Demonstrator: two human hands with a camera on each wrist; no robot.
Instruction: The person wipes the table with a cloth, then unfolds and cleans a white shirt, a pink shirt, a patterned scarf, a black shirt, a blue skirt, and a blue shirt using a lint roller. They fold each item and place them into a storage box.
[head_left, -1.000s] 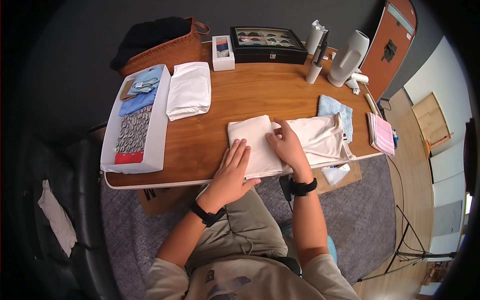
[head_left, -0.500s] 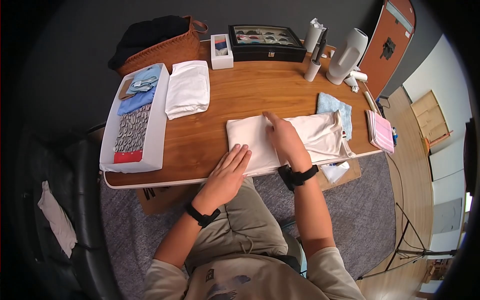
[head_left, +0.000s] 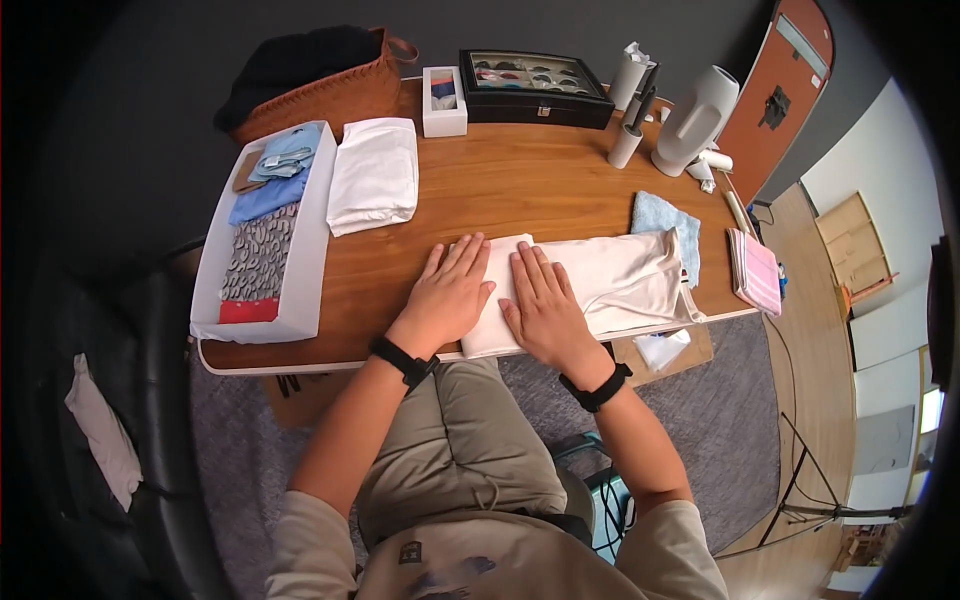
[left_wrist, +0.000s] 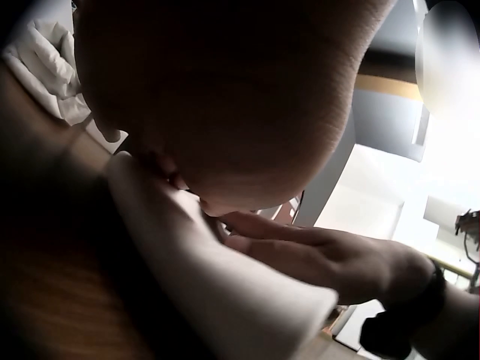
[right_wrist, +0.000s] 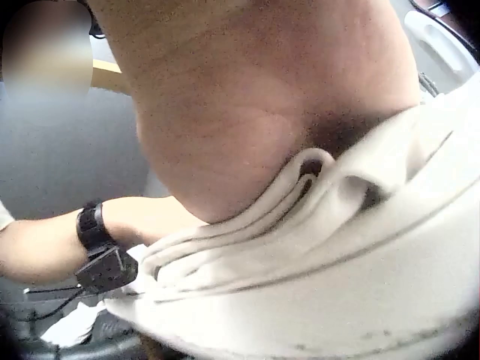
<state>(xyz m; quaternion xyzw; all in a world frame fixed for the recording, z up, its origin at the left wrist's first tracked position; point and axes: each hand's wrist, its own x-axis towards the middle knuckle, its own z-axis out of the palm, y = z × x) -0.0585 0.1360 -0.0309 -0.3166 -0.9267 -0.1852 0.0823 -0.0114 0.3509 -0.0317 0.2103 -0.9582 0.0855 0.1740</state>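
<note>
In the head view, a cream garment (head_left: 625, 275) is laid along the near edge of the surface (head_left: 510, 170); its folded end is pressed by the left hand (head_left: 448, 300) and right hand (head_left: 548, 308), all fingers straight. Wood is seen between it and the white box (head_left: 323, 235); at right, the blue cloth (head_left: 660, 212) is partly covered. In the left wrist view, a rounded edge is shown; in the right, stacked folds.
</note>
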